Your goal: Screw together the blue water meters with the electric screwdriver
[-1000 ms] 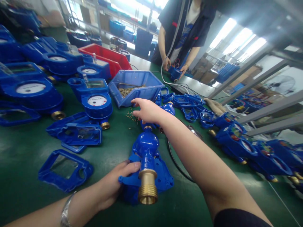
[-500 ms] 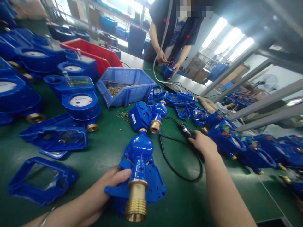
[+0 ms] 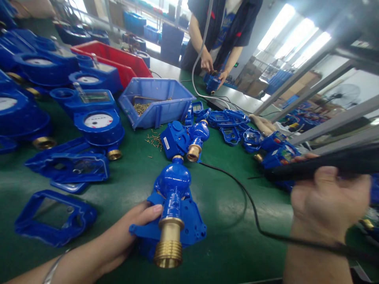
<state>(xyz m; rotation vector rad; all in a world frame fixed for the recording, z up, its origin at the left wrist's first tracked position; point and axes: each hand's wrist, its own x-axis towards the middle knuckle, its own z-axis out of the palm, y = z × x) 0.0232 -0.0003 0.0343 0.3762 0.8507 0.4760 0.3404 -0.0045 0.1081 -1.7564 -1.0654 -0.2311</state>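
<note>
My left hand point(image 3: 137, 221) is closed on the left side of a blue water meter point(image 3: 174, 179), its thumb on the plastic housing. The meter lies with its dial hidden underneath and its threaded brass end towards me. On the right my right hand point(image 3: 328, 197) grips a black electric screwdriver point(image 3: 322, 165), raised above the table. Its thin bit points left, apart from the meter, and a black cord point(image 3: 253, 211) trails from it. Just beyond the held meter lies another blue meter point(image 3: 197, 134), also turned over, with small brass screws point(image 3: 154, 139) loose beside it.
A blue bin point(image 3: 160, 112) with screws and a red bin point(image 3: 118, 59) stand further back. Meters point(image 3: 99, 124) and blue cover frames point(image 3: 56, 232) fill the left. More covers point(image 3: 226, 118) lie beyond. Across the table a co-worker's hands point(image 3: 207, 62) hold another meter.
My right hand has lifted the screwdriver off the table, up and to the right, and the cord has followed. The left hand stays on the meter.
</note>
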